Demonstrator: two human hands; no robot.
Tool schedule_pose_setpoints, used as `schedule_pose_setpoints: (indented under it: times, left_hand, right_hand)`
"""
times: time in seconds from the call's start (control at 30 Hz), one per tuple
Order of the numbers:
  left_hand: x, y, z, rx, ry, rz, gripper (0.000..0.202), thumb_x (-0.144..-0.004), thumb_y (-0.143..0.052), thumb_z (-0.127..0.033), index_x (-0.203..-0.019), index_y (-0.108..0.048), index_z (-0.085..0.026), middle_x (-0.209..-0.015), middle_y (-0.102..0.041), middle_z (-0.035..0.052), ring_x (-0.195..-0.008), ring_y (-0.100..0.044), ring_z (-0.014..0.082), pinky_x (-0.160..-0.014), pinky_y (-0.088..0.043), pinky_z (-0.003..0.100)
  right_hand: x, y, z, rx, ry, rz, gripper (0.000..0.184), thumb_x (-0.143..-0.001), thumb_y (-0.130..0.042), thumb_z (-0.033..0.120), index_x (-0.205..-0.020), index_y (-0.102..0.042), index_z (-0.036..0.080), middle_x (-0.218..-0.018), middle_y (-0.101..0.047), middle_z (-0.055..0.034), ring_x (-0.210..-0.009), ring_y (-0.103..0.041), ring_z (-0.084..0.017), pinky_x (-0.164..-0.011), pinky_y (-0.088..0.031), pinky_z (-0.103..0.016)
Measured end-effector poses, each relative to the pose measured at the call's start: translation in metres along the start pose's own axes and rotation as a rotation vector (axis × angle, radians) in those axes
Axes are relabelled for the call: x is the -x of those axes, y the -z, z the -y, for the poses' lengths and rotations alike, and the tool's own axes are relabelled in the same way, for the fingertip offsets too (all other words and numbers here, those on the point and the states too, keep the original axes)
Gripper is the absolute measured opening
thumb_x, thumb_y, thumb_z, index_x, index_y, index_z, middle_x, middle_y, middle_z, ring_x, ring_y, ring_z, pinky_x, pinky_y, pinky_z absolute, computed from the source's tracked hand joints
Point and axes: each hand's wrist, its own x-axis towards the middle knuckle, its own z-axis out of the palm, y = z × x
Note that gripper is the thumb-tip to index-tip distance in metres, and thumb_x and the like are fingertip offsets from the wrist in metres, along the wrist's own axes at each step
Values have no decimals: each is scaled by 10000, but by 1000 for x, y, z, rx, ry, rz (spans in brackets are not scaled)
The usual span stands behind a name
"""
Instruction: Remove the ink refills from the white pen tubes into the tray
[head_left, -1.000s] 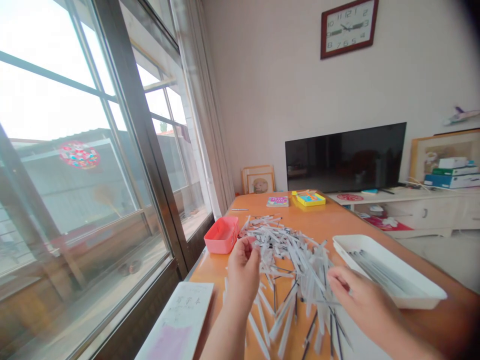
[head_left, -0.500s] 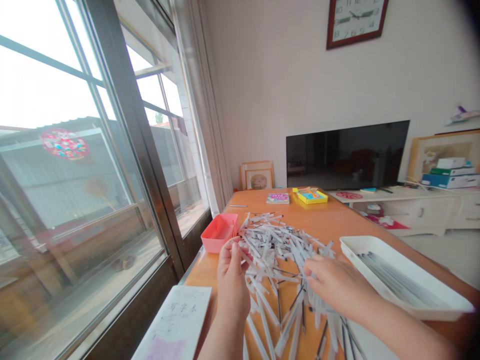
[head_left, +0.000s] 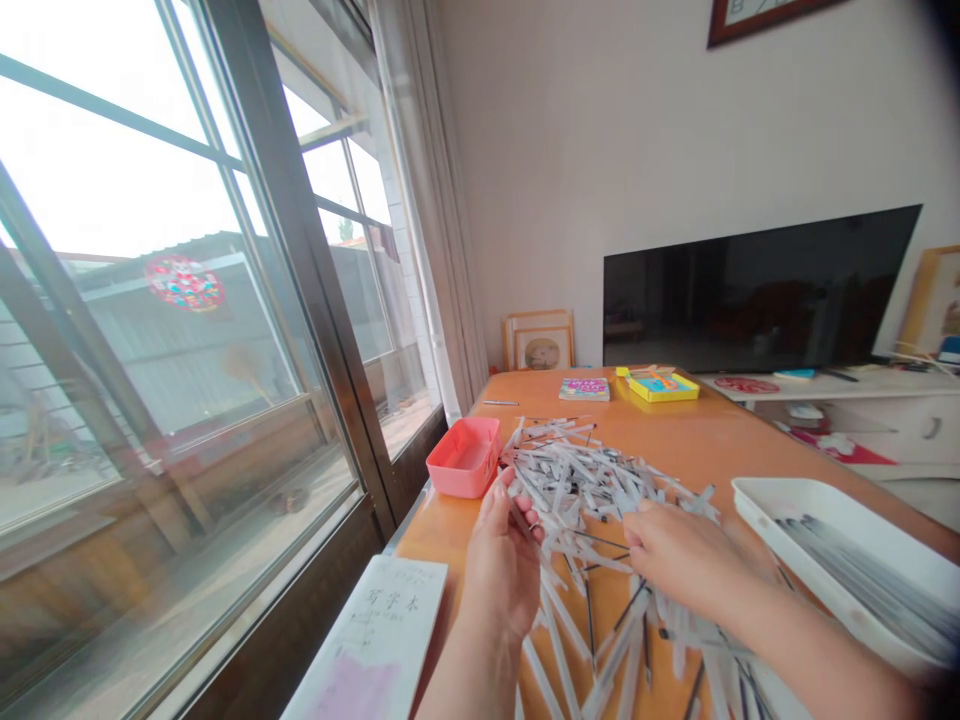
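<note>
A pile of slim translucent tubes and dark pen refills (head_left: 589, 470) is spread over the table. My left hand (head_left: 504, 565), palm turned up, is at the pile's left edge, its fingers curled around a thin dark stick-like piece (head_left: 520, 517). Over the pile's right side, my right hand (head_left: 679, 550) is closed with the fingertips pressed together; what is in them is hidden. Right of that hand stands a white tray (head_left: 780, 490) with several dark refills lying lengthwise in it. A pink-red plastic box (head_left: 463, 480) sits just beyond my left hand.
A white writing booklet (head_left: 375, 620) lies at the near left, by the glass door (head_left: 225, 400). Farther back on the table (head_left: 525, 410) are a silver pen (head_left: 501, 403), a colourful booklet (head_left: 584, 389) and a yellow box (head_left: 664, 388). A television (head_left: 750, 290) stands behind.
The view has turned, so the whole scene sits differently. My left hand has rolled palm-up, showing the dark piece in its fingers. My right hand stays low over the pile.
</note>
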Motion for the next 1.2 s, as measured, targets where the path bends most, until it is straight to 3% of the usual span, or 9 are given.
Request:
schedule_pose_setpoints:
  times: [0.17,0.37,0.57,0.83,1.2]
  left_hand:
    - [1,-2,0,-31,61,-2,329,-909,-641,-347,-1194,-597,-189,-825,-575,16,-665,-527,105,-595,-419,212]
    - [-1,-2,4,-68,88,-16,248,-870,-631,-237,-1110,-592,-190,-832,-599,15,-650,-534,100,-581,-397,206]
    - [-5,1,6,-88,110,-54,195,-860,-639,-242,-1038,-597,-174,-826,-604,24,-643,-543,100,-568,-404,201]
    - [-7,6,6,-145,144,-75,286,-852,-645,-258,-1129,-577,-230,-854,-610,5,-605,-540,85,-521,-391,188]
    - [-6,5,8,-192,146,-40,327,-857,-642,-267,-1173,-569,-227,-836,-623,7,-590,-531,84,-509,-371,180]
  right_hand:
    - [-1,6,-12,-62,-12,-22,193,-820,-508,183,-742,-667,259,-805,-631,-17,-763,-590,-191,-598,-186,-299]
    - [-2,-4,-18,-82,-36,24,202,-806,-512,182,-714,-676,256,-791,-626,-14,-720,-571,-179,-592,-187,-291]
    - [-9,-11,-29,-277,-64,19,166,-787,-552,236,-737,-708,262,-795,-638,-12,-755,-580,-180,-609,-245,-268]
    - [-18,-22,-34,-622,-114,43,137,-751,-590,292,-688,-681,211,-600,-595,25,-625,-538,-153,-573,-316,-244]
    - [-14,-11,-30,-831,-141,-14,214,-790,-555,351,-709,-667,187,-683,-654,1,-705,-579,-178,-662,-413,-281]
